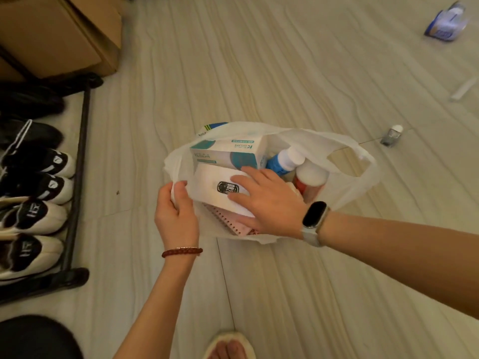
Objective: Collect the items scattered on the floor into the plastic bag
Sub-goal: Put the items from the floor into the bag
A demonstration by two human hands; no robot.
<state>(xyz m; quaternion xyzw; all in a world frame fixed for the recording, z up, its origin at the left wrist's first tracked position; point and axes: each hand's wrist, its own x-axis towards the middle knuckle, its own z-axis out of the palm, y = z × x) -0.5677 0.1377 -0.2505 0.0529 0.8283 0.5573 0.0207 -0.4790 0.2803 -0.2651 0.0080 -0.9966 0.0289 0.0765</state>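
Looking down from my head camera, I see a white plastic bag (pixel 357 193) standing open on a pale, wood-grained floor (pixel 285 60). My left hand (pixel 176 216) pinches the bag's near-left rim, fingers curled around the thin plastic. My right hand (pixel 269 203) reaches into the bag's mouth and lies on a white box with a black emblem (pixel 215 187), fingers nearly straight on top, thumb tucked beneath its near edge.

Inside the bag, behind the white box, lies a teal and white carton (pixel 228 151). To the right of that carton stand a blue bottle with a white cap (pixel 282 161) and a red bottle with a white cap (pixel 309 177), touching each other. A pink spiral notebook (pixel 233 221) sits beneath the white box at the bag's near side.

Outside the bag, to its right, a small clear bottle with a white cap (pixel 392 136) lies on the floor. Further right is a white strip (pixel 464 89), and far beyond the bag to the right a blue and white packet (pixel 447 22). Left of the bag, a dark shoe rack (pixel 77 177) holds black and white sneakers (pixel 39 177), with cardboard boxes (pixel 59 35) behind it.
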